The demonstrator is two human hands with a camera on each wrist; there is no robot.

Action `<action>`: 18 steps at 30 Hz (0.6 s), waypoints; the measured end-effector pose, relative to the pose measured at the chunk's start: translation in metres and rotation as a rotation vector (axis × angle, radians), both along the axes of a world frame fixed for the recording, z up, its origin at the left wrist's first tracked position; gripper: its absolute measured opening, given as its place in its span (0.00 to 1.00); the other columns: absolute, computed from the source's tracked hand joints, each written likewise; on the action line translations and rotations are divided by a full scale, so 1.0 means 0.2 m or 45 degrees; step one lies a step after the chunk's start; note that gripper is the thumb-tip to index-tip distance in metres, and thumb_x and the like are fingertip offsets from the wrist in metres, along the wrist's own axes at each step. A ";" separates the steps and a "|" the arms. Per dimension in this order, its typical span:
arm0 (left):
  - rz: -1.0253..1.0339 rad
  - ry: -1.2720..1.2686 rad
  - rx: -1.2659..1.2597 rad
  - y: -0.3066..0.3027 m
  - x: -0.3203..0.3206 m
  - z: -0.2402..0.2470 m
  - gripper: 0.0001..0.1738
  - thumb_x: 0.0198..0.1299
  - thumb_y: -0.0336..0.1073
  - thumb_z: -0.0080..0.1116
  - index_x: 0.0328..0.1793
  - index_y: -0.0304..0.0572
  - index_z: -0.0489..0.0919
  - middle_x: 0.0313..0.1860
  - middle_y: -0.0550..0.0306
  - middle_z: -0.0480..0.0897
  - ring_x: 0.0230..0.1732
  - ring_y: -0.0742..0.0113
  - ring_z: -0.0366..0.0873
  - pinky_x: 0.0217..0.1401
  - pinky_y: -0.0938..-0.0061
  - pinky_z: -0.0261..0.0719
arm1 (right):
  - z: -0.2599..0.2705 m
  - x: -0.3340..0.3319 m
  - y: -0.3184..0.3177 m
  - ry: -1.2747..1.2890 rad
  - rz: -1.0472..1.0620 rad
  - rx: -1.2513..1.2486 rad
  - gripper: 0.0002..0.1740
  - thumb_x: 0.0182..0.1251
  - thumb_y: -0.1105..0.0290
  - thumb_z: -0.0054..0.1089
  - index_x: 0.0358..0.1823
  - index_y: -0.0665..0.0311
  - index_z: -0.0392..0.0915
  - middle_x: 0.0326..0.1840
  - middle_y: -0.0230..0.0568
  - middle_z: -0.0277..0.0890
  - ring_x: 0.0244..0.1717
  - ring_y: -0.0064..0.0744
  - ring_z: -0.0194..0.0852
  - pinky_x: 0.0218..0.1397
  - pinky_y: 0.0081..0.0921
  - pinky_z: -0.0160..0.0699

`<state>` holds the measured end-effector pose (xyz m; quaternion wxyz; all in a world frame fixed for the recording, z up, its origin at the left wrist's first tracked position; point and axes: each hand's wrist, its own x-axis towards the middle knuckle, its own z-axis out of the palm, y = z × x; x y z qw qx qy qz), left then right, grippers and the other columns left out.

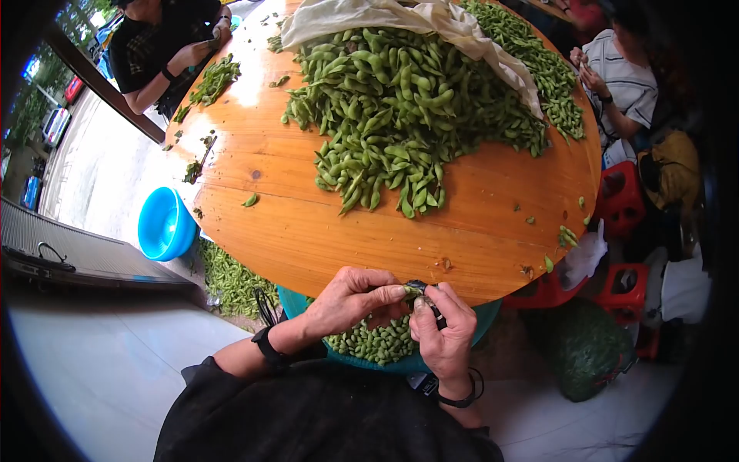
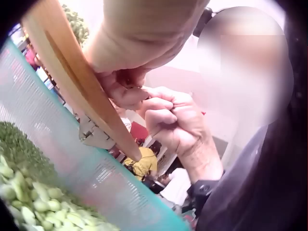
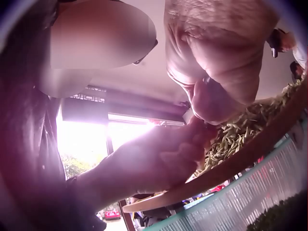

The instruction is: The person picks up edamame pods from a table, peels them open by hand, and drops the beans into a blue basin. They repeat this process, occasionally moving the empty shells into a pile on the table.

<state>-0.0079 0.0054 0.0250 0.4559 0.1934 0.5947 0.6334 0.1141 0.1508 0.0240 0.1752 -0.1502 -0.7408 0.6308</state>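
A: Item one, and its place?

B: Pod [image 1: 413, 292]: one, green, largely covered. Lay between the fingertips of both hands, seen against the near edge of the table [image 1: 269, 173], with the tub [image 1: 482, 320] of beans [image 1: 377, 344] below.

A: State of the hands?

B: Left hand [image 1: 360, 296]: thumb and forefinger brought to a narrow pinch on the pod. Right hand [image 1: 448, 327]: fingers curled, thumb meeting the pod from the other side. Dark patch [image 1: 440, 317] beside the fingertips: nature could not be told.

A: Step in hand?

B: Opening the pod, by the look of it. Good practice, as judged: left pinch firm but light, right thumb set on the seam, pressure run along its length to spare the beans bruising. Hands were best kept low over the tub, since a sprung bean could have skipped wide.

A: Direction of the pod?

B: Long axis: roughly crosswise to the person, thumb toward thumb, so far as the short visible stretch showed. Tips: under the fingers. Stalk end: left or right, could not be told.

A: Remaining stock?

B: Heap [image 1: 392, 100] of pods, on the table beyond the hands, pointing every way.
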 end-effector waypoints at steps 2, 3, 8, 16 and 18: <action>-0.139 -0.250 -0.027 -0.01 -0.04 0.04 0.18 0.74 0.43 0.53 0.40 0.34 0.82 0.27 0.56 0.85 0.25 0.75 0.78 0.26 0.81 0.74 | 0.01 0.00 0.00 -0.015 0.019 -0.112 0.08 0.66 0.79 0.59 0.44 0.78 0.78 0.30 0.43 0.73 0.23 0.28 0.78 0.25 0.24 0.73; -0.137 -0.248 -0.025 -0.01 -0.04 0.04 0.18 0.74 0.43 0.53 0.40 0.34 0.82 0.27 0.56 0.85 0.25 0.75 0.78 0.26 0.81 0.74 | 0.01 -0.01 0.00 -0.034 0.027 -0.101 0.08 0.66 0.80 0.59 0.43 0.77 0.78 0.30 0.43 0.73 0.23 0.28 0.78 0.25 0.25 0.73; -0.153 -0.250 -0.014 0.00 -0.02 0.01 0.18 0.76 0.44 0.50 0.49 0.34 0.78 0.32 0.59 0.82 0.29 0.75 0.79 0.30 0.79 0.77 | 0.00 -0.02 0.01 -0.043 0.040 0.140 0.08 0.64 0.80 0.59 0.43 0.76 0.78 0.31 0.44 0.72 0.26 0.34 0.78 0.27 0.28 0.74; -0.019 -0.071 0.048 0.02 0.08 0.01 0.14 0.70 0.29 0.41 0.57 0.35 0.72 0.31 0.66 0.72 0.27 0.78 0.64 0.30 0.80 0.66 | 0.00 -0.04 -0.13 0.134 -0.130 0.856 0.10 0.59 0.82 0.59 0.43 0.74 0.78 0.35 0.50 0.73 0.31 0.48 0.78 0.33 0.34 0.76; -0.032 -0.211 0.060 0.01 0.08 0.00 0.13 0.70 0.29 0.41 0.56 0.35 0.72 0.30 0.66 0.72 0.27 0.78 0.65 0.30 0.80 0.66 | 0.01 -0.05 -0.09 0.161 -0.104 0.772 0.10 0.59 0.82 0.59 0.43 0.74 0.78 0.35 0.50 0.72 0.30 0.47 0.77 0.32 0.33 0.75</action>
